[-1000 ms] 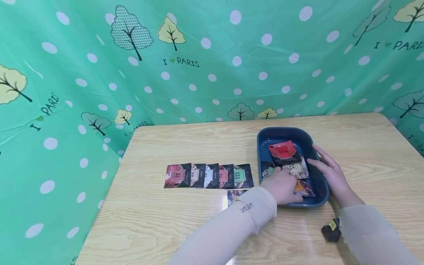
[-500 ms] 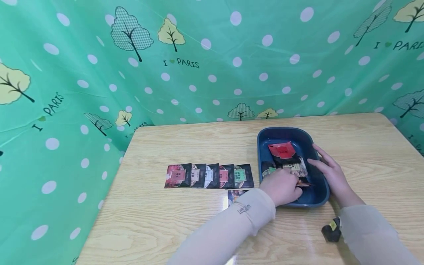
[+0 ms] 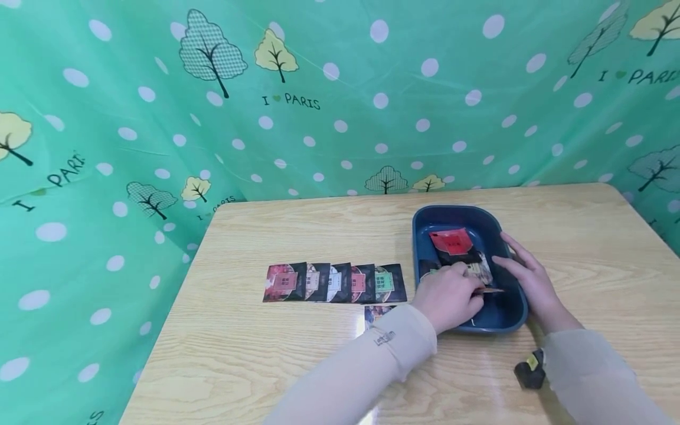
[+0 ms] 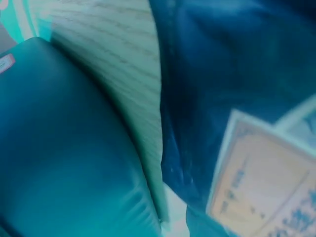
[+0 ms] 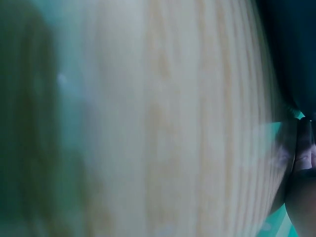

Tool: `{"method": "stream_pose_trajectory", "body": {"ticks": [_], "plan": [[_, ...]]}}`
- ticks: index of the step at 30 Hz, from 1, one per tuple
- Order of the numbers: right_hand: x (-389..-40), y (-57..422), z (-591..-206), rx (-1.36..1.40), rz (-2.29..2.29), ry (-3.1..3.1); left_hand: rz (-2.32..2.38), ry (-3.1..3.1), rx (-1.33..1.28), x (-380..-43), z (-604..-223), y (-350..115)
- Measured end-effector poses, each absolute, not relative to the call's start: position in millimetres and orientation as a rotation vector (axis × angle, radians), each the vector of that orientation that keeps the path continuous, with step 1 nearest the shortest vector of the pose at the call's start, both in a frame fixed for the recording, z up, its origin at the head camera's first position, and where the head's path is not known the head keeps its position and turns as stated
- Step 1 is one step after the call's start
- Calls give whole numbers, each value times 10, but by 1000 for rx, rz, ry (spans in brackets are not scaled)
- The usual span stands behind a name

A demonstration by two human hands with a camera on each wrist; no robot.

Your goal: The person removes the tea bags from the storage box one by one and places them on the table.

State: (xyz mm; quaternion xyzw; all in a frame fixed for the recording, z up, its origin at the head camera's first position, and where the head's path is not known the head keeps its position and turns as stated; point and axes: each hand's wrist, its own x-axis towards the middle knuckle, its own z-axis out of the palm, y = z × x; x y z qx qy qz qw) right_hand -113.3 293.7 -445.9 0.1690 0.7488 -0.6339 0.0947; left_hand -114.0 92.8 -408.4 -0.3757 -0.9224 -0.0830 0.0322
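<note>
A dark blue plastic bin (image 3: 480,321) stands on the right half of the table in the head view. My left hand (image 3: 448,298) reaches into it and pinches a flat printed sachet (image 3: 489,290), seen almost edge-on. Beyond the fingers lie a red and black sachet (image 3: 455,243) and a pale-printed one (image 3: 480,270); another dark sachet (image 3: 427,267) is partly hidden by the hand. My right hand (image 3: 533,283) grips the bin's right rim, thumb over the inside. A blurred packet with a pale label (image 4: 266,182) fills the lower right of the left wrist view.
Left of the bin, several sachets (image 3: 334,283) overlap in a row. One more sachet (image 3: 376,311) lies below the row, partly under the left sleeve. A small black object with a yellow patch (image 3: 530,370) sits beside the right sleeve. A green patterned curtain (image 3: 340,118) hangs behind the table.
The orange-labelled sachet, first flat on the bin floor, is now lifted and tipped edge-on in my left hand's fingers. My right hand stays on the rim.
</note>
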Motion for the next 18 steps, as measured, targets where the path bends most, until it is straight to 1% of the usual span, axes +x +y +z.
{"method": "stream_pose_trajectory", "body": {"ticks": [8,18], "plan": [[-1136,2937,-4507,490,-1870,2265,-269,-2788,-1221,-1184,-4012,766],[-1141,2940,-4514,488,-1853,2245,-842,-2952,-1181,-1252,-3991,610]]}}
